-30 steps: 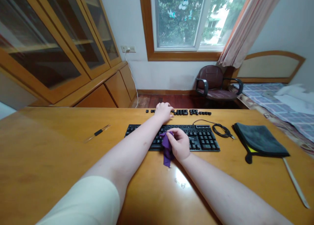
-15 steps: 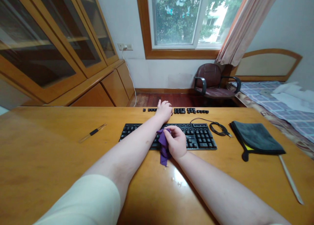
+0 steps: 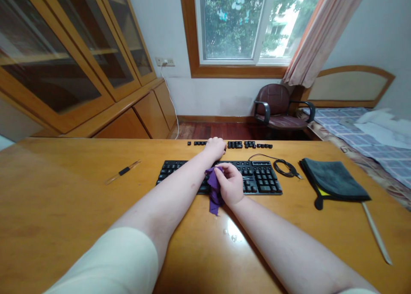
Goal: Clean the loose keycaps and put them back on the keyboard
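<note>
A black keyboard (image 3: 260, 180) lies on the wooden desk (image 3: 64, 191). My right hand (image 3: 230, 185) is closed on a purple cloth (image 3: 213, 190) and rests on the keyboard's middle front. My left hand (image 3: 214, 147) reaches past the keyboard's far edge to a row of loose black keycaps (image 3: 250, 145); its fingers curl down onto the row, and what they pinch is hidden.
A coiled black cable (image 3: 284, 167) lies right of the keyboard. A folded dark grey cloth (image 3: 334, 180) and a pale thin stick (image 3: 375, 234) sit further right. A thin tool (image 3: 123, 172) lies at left. Chair (image 3: 278, 108), bed and cabinets stand beyond the desk.
My left hand's fingers have lowered onto the keycap row. My right hand with the purple cloth has hardly moved on the keyboard.
</note>
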Motion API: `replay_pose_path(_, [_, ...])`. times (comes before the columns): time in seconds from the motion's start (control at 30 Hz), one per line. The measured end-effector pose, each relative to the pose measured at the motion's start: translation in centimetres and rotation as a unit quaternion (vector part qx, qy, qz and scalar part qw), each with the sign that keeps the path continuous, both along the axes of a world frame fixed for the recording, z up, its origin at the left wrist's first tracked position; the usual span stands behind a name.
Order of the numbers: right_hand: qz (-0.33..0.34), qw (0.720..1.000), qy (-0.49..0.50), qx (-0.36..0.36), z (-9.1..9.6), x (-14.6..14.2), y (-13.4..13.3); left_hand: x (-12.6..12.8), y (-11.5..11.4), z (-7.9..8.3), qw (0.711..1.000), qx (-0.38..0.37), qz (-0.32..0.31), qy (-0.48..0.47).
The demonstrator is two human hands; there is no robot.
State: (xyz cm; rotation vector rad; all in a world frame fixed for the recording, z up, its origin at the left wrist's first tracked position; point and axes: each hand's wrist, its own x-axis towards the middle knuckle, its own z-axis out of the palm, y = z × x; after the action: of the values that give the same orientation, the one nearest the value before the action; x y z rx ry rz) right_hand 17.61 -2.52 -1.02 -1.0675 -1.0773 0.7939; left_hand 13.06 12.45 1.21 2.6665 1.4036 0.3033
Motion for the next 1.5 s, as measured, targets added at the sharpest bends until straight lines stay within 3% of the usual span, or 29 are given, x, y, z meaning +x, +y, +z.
replay_pose_path(0.13, [-0.007, 1.0, 0.006, -0.005, 0.3, 0.1, 0.0, -1.1, -0.8, 0.5, 0.998, -0.011, 0.03, -0.046])
replay_pose_path(0.23, [-0.018, 1.0, 0.023, -0.009, 0.5, 0.1, 0.1, -3.1, -2.6, 0.6, 0.99, -0.01, 0.064, -0.126])
replay_pose_path(0.33, [-0.032, 0.999, 0.025, -0.006, 0.6, 0.2, 0.2, -5.3, -5.5, 0.2, 0.916, -0.098, 0.091, -0.378])
replay_pose_path(0.4, [-0.04, 0.999, 0.02, 0.002, 0.6, 0.2, 0.2, -6.6, -7.5, -0.2, 0.863, -0.154, 0.096, -0.471])
replay_pose_path(0.47, [-0.043, 0.999, 0.015, 0.006, 0.5, 0.2, 0.3, -7.4, -9.3, -0.5, 0.825, -0.19, 0.095, -0.523])
replay_pose_path(0.63, [-0.055, 0.998, 0.015, 0.006, 0.8, 0.5, 0.5, -8.3, -11.5, -1.0, 0.77, -0.229, 0.064, -0.592])
replay_pose_path(0.73, [-0.032, 0.999, 0.01, 0.009, 1.1, 0.6, 0.5, -8.4, -11.6, -1.1, 0.762, -0.25, 0.048, -0.595])
replay_pose_path(0.97, [0.096, 0.99, -0.084, 0.051, 0.6, 0.7, 0.6, -7.8, -11.8, -0.5, 0.751, -0.268, 0.012, -0.603])
replay_pose_path(1.27, [0.048, 0.995, -0.071, 0.04, 0.8, 0.9, 0.7, -7.7, -11.3, -0.7, 0.677, -0.333, 0.009, -0.657])
replay_pose_path(1.5, [0.05, 0.996, -0.062, 0.044, 0.4, 1.0, 0.8, -7.6, -11.2, -0.6, 0.692, -0.302, 0.037, -0.655])
